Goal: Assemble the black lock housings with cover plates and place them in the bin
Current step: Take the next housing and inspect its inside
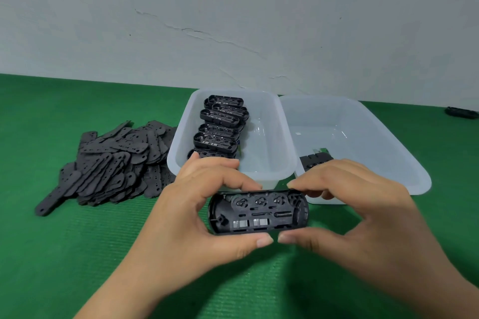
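Two translucent plastic bins are set side by side on the green mat (77, 254), against the white wall (233, 8). In the left bin (274, 137), a row of open black lock housings (220, 128) is stacked along its left side, front to back; the right half of that bin shows only its bare floor. In the right bin (383, 142), one black part (315, 160) is seen at the near left corner, partly hidden behind the right hand; what it is cannot be told. A heap of flat black cover plates (114, 160) is spread on the mat just left of the left bin. A small dark object (461, 112) lies at the far right edge of the mat.

One black lock housing (258, 212) is held above the mat, in front of the bins, open side up. It is oblong with rounded ends. Three round dial seats are seen along its far edge, a small coil spring at right, pale rectangular pieces along the near edge. No cover plate is on it.

The housing is gripped at both ends. The left hand (197, 217) is curled round the left end, thumb under the near edge, fingers over the far edge. The right hand (344, 212) is curled likewise round the right end. The thumb tips nearly meet below the housing.
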